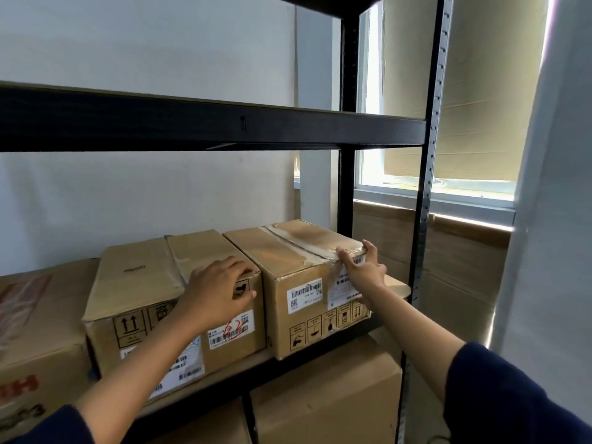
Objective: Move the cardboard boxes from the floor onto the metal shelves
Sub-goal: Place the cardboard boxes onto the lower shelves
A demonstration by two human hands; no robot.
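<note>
Right box (307, 277) on metal shelf (395, 285), front face toward person, bottom front edge overhanging shelf lip. Right hand (362, 270) against box's upper right front corner: fingers straight, spread, tips on taped top edge, palm on labelled face. Not gripping. Left box (153, 283) directly beside it, sides touching. Left hand (217, 291) laid over left box's top front edge near its right corner, fingers bent loosely over edge, thumb on front face. Third box (323, 398) below hands, on lower level.
</note>
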